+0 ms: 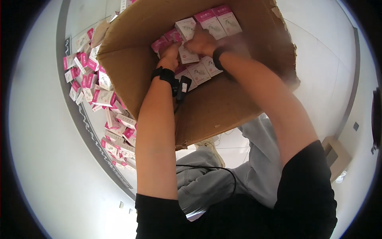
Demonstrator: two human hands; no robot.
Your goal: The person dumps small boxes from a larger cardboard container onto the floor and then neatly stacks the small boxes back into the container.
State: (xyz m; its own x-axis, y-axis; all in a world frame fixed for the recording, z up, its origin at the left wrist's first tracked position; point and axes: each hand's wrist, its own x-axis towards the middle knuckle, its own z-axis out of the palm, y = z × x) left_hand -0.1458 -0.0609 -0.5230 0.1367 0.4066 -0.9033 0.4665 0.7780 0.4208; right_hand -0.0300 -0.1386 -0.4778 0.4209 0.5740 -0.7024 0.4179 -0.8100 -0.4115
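Observation:
Both my hands are down inside a large open cardboard box (218, 110), among small white-and-pink cartons laid in rows on its bottom. My right hand (203, 43) grips the edge of one white carton (185, 27), which sits tilted above its neighbours. Close beside it, my left hand (170, 55) rests against cartons with pink ends (159, 43); its fingers are partly hidden. Between and just below the hands lies another white carton (188, 56). A near row of cartons (198, 73) lines the box wall, and two pink-topped cartons (228, 22) stand at the far side.
A heap of loose white-and-pink cartons (104, 98) covers the floor left of the box, along a grey patterned border (89, 125). A black device (182, 88) hangs at my left wrist. A black cable (220, 168) crosses my grey trousers. A beige object (337, 156) stands at right.

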